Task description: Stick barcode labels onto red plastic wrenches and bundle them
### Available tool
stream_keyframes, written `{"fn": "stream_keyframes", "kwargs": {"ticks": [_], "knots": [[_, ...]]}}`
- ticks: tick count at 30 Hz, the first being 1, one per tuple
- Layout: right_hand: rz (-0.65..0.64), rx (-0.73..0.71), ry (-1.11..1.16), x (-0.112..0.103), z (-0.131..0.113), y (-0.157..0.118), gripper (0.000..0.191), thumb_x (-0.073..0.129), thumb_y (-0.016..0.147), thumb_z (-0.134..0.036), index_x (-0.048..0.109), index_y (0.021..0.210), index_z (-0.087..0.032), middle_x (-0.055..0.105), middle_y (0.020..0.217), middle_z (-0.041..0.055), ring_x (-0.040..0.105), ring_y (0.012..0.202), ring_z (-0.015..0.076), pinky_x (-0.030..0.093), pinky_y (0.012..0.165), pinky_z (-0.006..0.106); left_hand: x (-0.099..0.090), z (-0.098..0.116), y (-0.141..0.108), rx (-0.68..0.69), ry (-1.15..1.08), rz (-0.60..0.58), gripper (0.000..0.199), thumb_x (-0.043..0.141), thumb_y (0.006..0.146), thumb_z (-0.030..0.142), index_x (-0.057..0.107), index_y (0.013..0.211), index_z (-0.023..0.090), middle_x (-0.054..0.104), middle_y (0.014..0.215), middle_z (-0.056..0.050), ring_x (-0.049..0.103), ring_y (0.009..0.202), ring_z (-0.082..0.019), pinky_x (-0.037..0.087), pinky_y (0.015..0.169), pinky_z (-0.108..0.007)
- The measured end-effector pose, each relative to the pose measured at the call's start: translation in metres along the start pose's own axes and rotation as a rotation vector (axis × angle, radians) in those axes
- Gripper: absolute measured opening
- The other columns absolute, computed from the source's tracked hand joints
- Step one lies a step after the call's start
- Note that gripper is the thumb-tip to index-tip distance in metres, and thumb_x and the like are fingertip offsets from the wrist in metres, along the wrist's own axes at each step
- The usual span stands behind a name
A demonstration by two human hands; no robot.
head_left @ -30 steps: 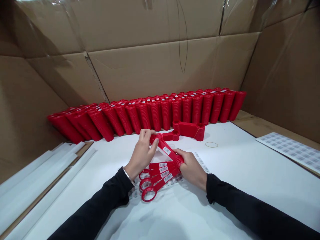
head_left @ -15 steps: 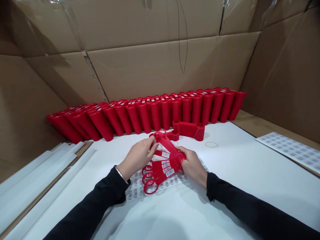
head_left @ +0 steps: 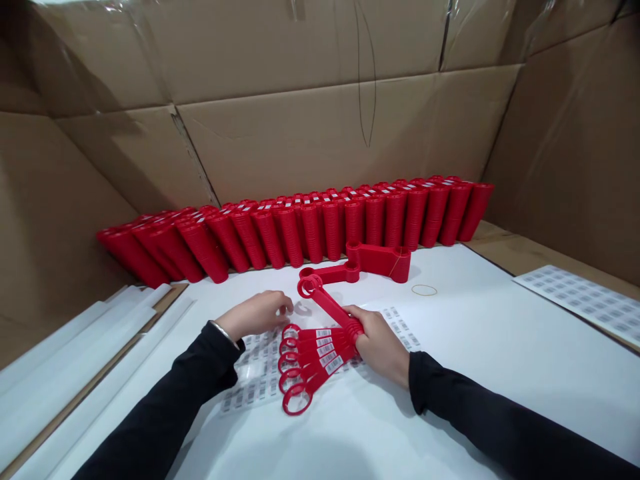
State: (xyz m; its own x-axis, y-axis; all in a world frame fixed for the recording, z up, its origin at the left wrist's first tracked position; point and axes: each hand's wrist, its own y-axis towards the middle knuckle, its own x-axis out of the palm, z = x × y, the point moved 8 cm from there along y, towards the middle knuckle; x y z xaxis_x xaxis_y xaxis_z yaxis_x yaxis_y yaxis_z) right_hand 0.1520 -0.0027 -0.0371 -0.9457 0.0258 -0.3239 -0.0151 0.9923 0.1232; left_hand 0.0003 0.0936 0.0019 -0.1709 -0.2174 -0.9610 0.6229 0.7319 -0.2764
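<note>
Red ring-ended plastic strips (head_left: 317, 357) | right hand (head_left: 379, 345): closed, gripping their bundled ends | left hand (head_left: 255, 315): half-open, just beside them

We saw the right hand (head_left: 379, 348) gripping a fan of red plastic ring-ended strips (head_left: 320, 353) at their gathered end, and the open left hand (head_left: 256, 315) just beside them. The strips lay on a white sheet of barcode labels (head_left: 250, 380), before a long row of stacked red plastic pieces (head_left: 310, 230) along a corrugated cardboard wall (head_left: 320, 140).
</note>
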Motion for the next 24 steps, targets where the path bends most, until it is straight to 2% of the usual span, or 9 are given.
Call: {"fn": "stream_keyframes", "kwargs": {"ticks": [3, 8, 12, 15, 17, 20, 24], "knots": [[0.011, 0.009, -0.041, -0.003, 0.001, 0.0, 0.053, 0.035, 0.063, -0.005, 0.061, 0.107, -0.018, 0.063, 0.086, 0.0012, 0.056, 0.072, 0.0102, 0.04, 0.061, 0.016, 0.009, 0.002, 0.003, -0.004, 0.003, -0.02, 0.028, 0.052, 0.071, 0.016, 0.065, 0.096, 0.018, 0.062, 0.099, -0.006, 0.056, 0.09, -0.019, 0.042, 0.079, -0.026], [0.026, 0.026, -0.103, -0.007, 0.003, 0.0, 0.055, 0.035, 0.062, -0.005, 0.061, 0.109, -0.018, 0.064, 0.089, 0.0021, 0.056, 0.073, 0.011, 0.039, 0.061, 0.016, 0.011, 0.011, 0.005, 0.015, -0.003, 0.037, 0.025, 0.049, 0.067, 0.011, 0.064, 0.086, 0.016, 0.061, 0.09, -0.006, 0.054, 0.081, -0.018, 0.04, 0.071, -0.025], [0.032, 0.033, -0.113, -0.008, 0.004, 0.0, 0.057, 0.035, 0.061, -0.005, 0.06, 0.111, -0.016, 0.064, 0.087, 0.0034, 0.055, 0.07, 0.0106, 0.038, 0.058, 0.016, 0.008, 0.017, 0.006, 0.049, -0.015, 0.13, 0.018, 0.042, 0.072, 0.013, 0.06, 0.075, 0.014, 0.059, 0.081, -0.007, 0.052, 0.074, -0.017, 0.038, 0.068, -0.027], [0.045, 0.04, -0.118, -0.01, 0.005, 0.001, 0.056, 0.035, 0.062, -0.005, 0.06, 0.11, -0.016, 0.064, 0.089, 0.0041, 0.055, 0.071, 0.011, 0.038, 0.059, 0.016, 0.007, 0.018, 0.008, 0.092, -0.044, 0.159, 0.017, 0.041, 0.075, 0.017, 0.058, 0.073, 0.015, 0.058, 0.079, -0.006, 0.051, 0.071, -0.016, 0.037, 0.066, -0.026], [0.054, 0.04, -0.117, -0.012, 0.007, 0.003, 0.054, 0.036, 0.063, -0.005, 0.061, 0.11, -0.016, 0.064, 0.09, 0.0046, 0.056, 0.073, 0.0116, 0.039, 0.06, 0.017, 0.002, 0.017, 0.007, 0.142, -0.089, 0.174, 0.016, 0.043, 0.077, 0.021, 0.058, 0.077, 0.016, 0.057, 0.083, -0.005, 0.051, 0.075, -0.016, 0.039, 0.069, -0.026], [0.067, 0.035, -0.118, -0.014, 0.009, 0.004, 0.053, 0.036, 0.063, -0.005, 0.061, 0.109, -0.016, 0.063, 0.089, 0.0051, 0.056, 0.075, 0.0121, 0.04, 0.061, 0.017, -0.017, 0.016, -0.001, 0.2, -0.184, 0.217, 0.019, 0.045, 0.081, 0.03, 0.057, 0.082, 0.016, 0.056, 0.089, -0.006, 0.051, 0.08, -0.016, 0.04, 0.073, -0.026], [0.047, 0.048, -0.086, -0.012, 0.01, 0.004, 0.054, 0.035, 0.063, -0.005, 0.06, 0.11, -0.016, 0.063, 0.086, 0.0048, 0.056, 0.067, 0.0109, 0.039, 0.055, 0.016, -0.04, 0.026, -0.013, 0.189, -0.397, 0.266, 0.028, 0.046, 0.084, 0.041, 0.053, 0.081, 0.015, 0.054, 0.083, -0.003, 0.049, 0.073, -0.014, 0.04, 0.066, -0.023]]}}
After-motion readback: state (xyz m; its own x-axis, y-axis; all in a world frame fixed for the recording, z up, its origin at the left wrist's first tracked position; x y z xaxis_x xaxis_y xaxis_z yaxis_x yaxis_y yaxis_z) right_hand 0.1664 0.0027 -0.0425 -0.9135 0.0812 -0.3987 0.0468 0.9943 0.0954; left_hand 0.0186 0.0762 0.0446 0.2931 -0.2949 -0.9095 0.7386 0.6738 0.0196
